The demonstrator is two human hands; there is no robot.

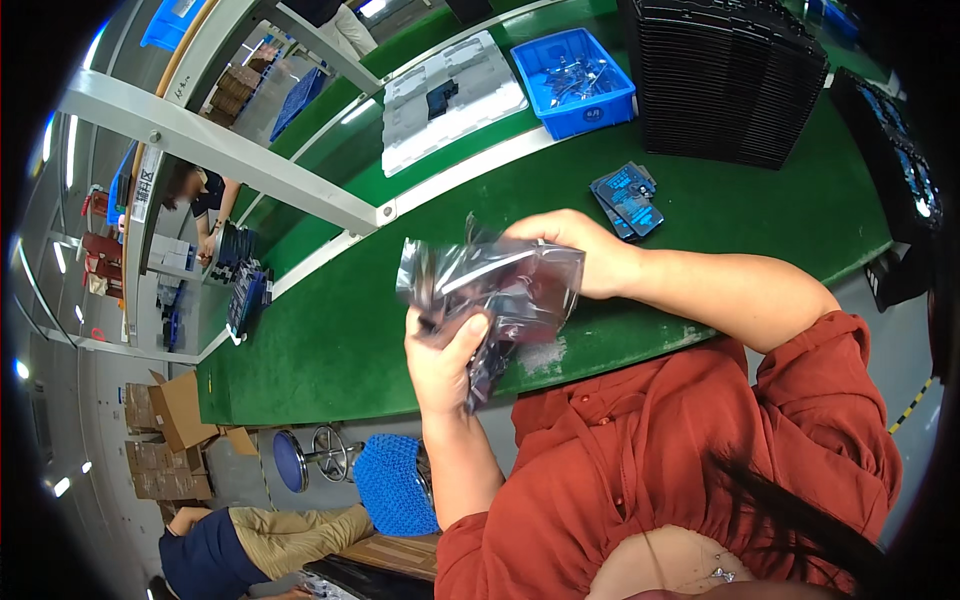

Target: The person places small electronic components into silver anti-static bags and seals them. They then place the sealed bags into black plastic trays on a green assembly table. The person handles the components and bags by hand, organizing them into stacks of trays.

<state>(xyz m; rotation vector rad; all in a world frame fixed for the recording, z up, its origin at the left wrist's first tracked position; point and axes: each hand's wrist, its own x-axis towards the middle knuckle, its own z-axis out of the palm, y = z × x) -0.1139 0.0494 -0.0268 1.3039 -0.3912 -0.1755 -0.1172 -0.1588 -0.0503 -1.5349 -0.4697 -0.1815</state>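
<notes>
Crumpled, shiny grey see-through plastic bags point(530, 295), which look like anti-static bags, are held up over the near part of the green table. My left hand point(442, 365) is closed around their lower left side, thumb on top. From the right, my right hand point(585, 250) grips the upper right side, its fingertips partly hidden behind the film. Motion blurs the left part of the bundle, and how many bags there are cannot be made out. Beyond my right forearm lies a small pile of dark blue flat pieces point(627, 200), like circuit boards or plates.
The green table point(330, 350) carries a tall stack of black trays point(725, 90) at the back right. Behind the white rail stand a blue bin point(592, 118) of small shiny parts and a white tray point(425, 145) with one dark piece. A metal post point(230, 150) rises left. Other people are nearby.
</notes>
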